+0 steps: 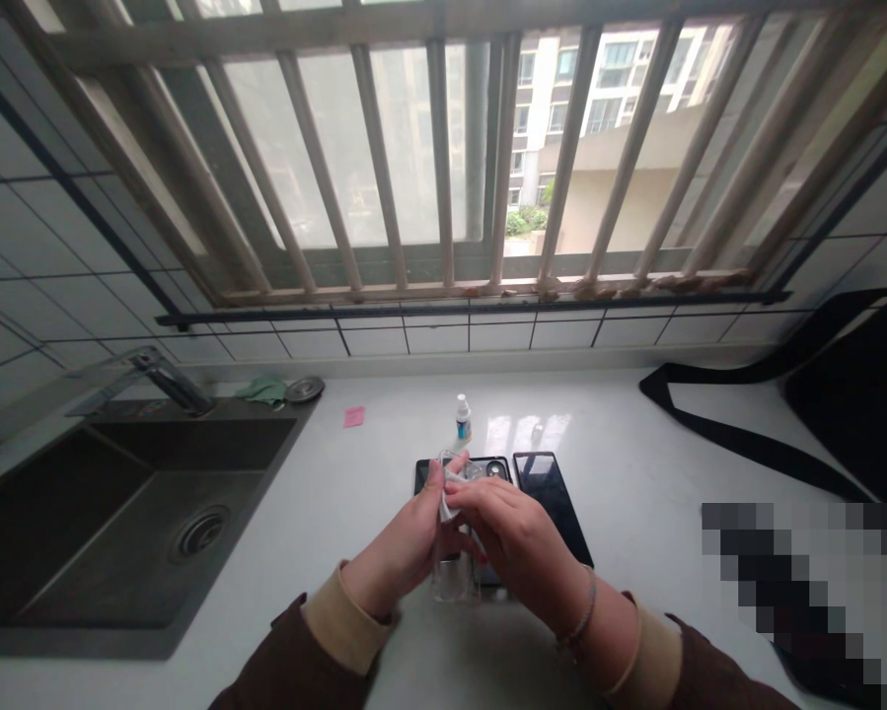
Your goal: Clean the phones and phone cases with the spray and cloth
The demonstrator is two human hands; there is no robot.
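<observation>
A clear phone case [454, 585] is gripped along its side by my left hand [411, 540], with the fingers closed round it. My right hand [515, 531] pinches a small white wipe or tissue [449, 505] and presses it against the upper part of the case; its fingertips are partly hidden. Below my hands lies a dark phone [420, 477], largely covered, beside a device with round camera lenses [495, 470]. To the right, a black phone [554, 501] rests on the counter. A small white bottle with a blue label [463, 418] stands just beyond.
A dark sink [136, 626] with a metal faucet [173, 383] is at the left. Near its far corner lie a green cloth [263, 390] and a metal drain strainer [305, 390]. A pink note [354, 417] lies on the white counter [302, 592]. A black strap [746, 439] stretches across the right.
</observation>
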